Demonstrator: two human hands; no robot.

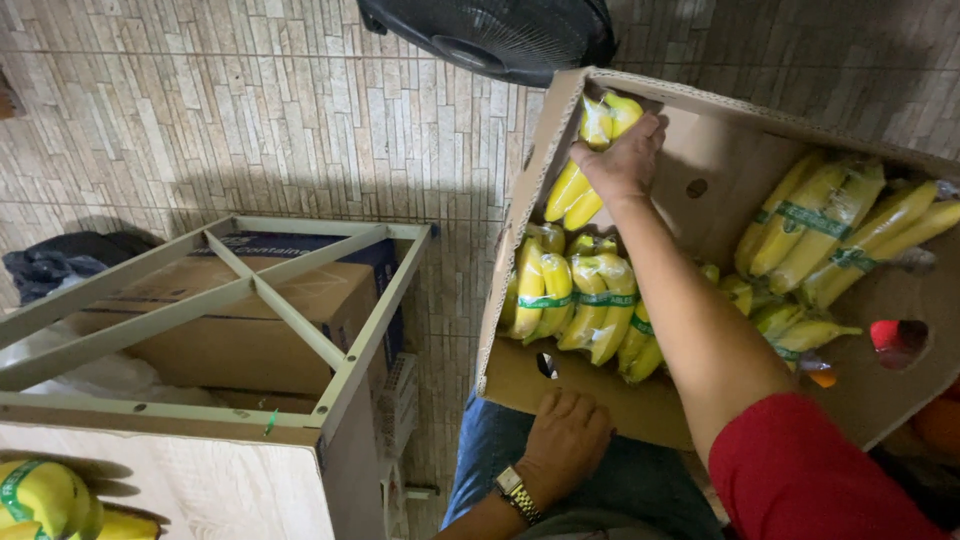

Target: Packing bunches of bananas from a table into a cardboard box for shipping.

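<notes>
Reaching deep into the tilted cardboard box (pixel 700 140), the person's right hand (pixel 625 160) grips a banana bunch (pixel 585 170) near the box's far left corner; the fingers wrap over the middle of the bunch, so the fruit shows both above and below the hand. The bunch's long axis runs diagonally, its upper end pointing up toward the box rim and its lower tips slanting down to the left. The left hand (pixel 565 440), with a wristwatch (pixel 517 492) at the wrist, lies lightly curled against the box's near outer wall, propping it rather than holding anything loose. Inside the box, more banded banana bunches (pixel 580 295) sit just below the held one, and another group of bunches (pixel 830 225) leans along the right side. The box rests on the person's lap. To the left stands a metal frame (pixel 250 300) over a brown carton (pixel 240 340), and a dark fan (pixel 495 35) sits beyond the box.
</notes>
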